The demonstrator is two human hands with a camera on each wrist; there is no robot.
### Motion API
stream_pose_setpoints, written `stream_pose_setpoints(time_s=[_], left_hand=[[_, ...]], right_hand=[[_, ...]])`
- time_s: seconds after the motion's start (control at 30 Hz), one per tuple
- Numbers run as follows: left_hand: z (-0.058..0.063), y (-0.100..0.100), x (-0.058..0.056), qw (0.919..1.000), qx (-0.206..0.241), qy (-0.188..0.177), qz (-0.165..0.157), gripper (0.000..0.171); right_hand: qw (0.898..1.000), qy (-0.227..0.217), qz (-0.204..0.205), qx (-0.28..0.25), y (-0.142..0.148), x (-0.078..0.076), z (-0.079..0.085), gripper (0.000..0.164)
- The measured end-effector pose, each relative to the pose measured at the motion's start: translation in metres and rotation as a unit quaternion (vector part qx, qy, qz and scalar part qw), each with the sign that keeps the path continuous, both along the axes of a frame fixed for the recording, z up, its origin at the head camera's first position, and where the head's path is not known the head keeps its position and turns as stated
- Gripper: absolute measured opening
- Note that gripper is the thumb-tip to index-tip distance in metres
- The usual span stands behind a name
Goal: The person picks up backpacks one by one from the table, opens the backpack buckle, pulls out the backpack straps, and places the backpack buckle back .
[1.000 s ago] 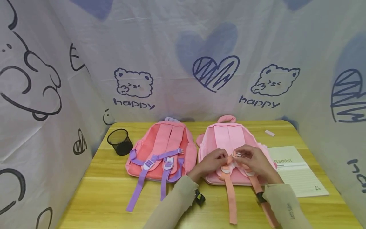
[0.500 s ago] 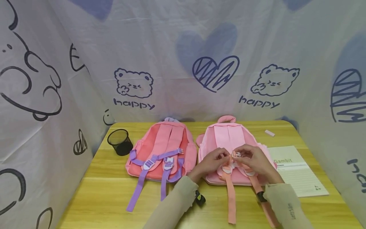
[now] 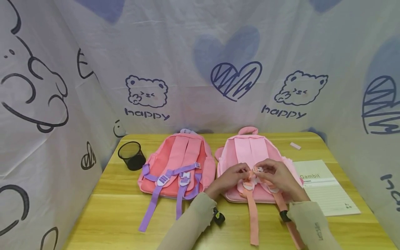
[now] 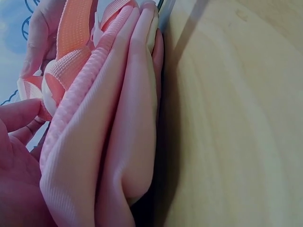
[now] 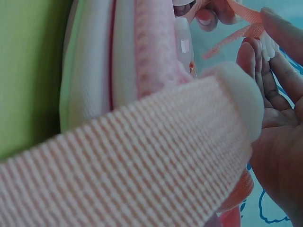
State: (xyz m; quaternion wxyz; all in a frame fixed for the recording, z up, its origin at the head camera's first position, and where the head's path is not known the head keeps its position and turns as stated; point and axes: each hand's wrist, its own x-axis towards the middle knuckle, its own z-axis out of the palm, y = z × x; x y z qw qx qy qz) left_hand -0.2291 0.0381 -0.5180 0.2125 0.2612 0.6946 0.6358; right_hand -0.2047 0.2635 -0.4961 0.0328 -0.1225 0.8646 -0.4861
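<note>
A light pink backpack [image 3: 251,147] lies back panel up on the table, its orange straps [image 3: 253,222] trailing off the near edge. At its lower middle my left hand [image 3: 232,177] pinches an orange strap between thumb and fingers. My right hand [image 3: 278,175] pinches a strap end with a white buckle piece [image 5: 269,46], whose prongs show in the right wrist view. The two hands are close together. In the left wrist view the bag's side hides part of the straps, and a white strap adjuster [image 4: 51,90] stands beside my left fingertips.
To the left lies a coral backpack [image 3: 181,149] with purple straps [image 3: 150,211]. A black mesh cup [image 3: 132,156] stands at the far left. On the right are a notebook [image 3: 328,187] and a small pink block [image 3: 295,146]. A small black object [image 3: 219,218] lies by the left sleeve.
My fingers have shifted very slightly at the orange strap, and the head view has moved a touch. Both hands keep their hold; the backpacks stay in place.
</note>
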Motion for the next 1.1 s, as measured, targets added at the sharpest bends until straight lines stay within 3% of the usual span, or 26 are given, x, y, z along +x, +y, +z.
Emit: stream_pose_setpoints(time_s=[0.57,0.7,0.77,0.87,1.0,1.1], left_hand=[[-0.003,-0.001,-0.001,0.9993,-0.026,0.023,0.011,0.016],[-0.004,-0.001,-0.001,0.9977,-0.041,0.048,0.024,0.015],[-0.003,-0.001,0.0,0.9947,-0.053,0.08,0.037,0.014],[0.0,-0.002,0.002,0.9835,-0.071,0.154,0.062,0.019],[0.006,0.0,0.005,0.9567,-0.095,0.259,0.092,0.031],[0.009,0.001,0.007,0.9398,-0.107,0.306,0.107,0.028]], right_hand=[[1.0,0.0,-0.005,0.009,-0.001,0.001,-0.001,0.029],[1.0,0.01,-0.013,0.015,-0.003,0.001,0.002,0.031],[1.0,0.015,-0.016,0.018,-0.003,0.0,0.003,0.031],[0.999,0.019,-0.021,0.018,-0.004,0.0,0.004,0.032],[0.999,0.013,-0.028,0.012,-0.004,0.001,0.006,0.035],[0.999,0.005,-0.035,0.002,-0.005,0.002,0.008,0.039]])
